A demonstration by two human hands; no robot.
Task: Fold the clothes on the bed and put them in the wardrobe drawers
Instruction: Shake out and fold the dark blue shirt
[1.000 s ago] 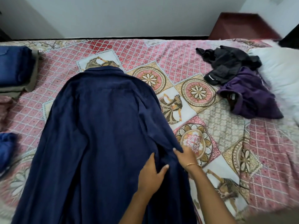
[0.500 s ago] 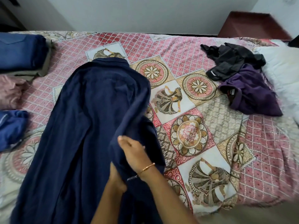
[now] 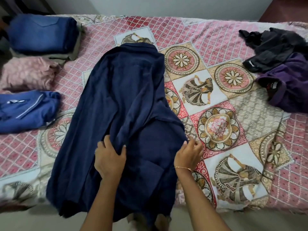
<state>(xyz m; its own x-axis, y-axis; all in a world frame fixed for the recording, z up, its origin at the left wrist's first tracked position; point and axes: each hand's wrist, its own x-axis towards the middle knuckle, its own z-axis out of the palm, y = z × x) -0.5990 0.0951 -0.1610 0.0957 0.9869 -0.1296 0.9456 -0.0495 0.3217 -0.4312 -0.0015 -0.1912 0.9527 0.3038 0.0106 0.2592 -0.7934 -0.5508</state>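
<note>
This is a bedroom in a home. A bed (image 3: 216,35) fills the view, covered by a pink and cream patchwork bedspread (image 3: 208,84) printed with flower medallions and dancing figures, set against a plain pale wall (image 3: 150,5). Household laundry lies on it: a navy shirt (image 3: 126,97) spread in the middle, folded jeans (image 3: 41,34) at the far left corner, and crumpled dark garments (image 3: 275,44) toward the right edge.

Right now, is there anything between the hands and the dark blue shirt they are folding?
Nothing visible. The left hand grips a fold of the navy shirt, and the right hand touches its right edge.
</note>
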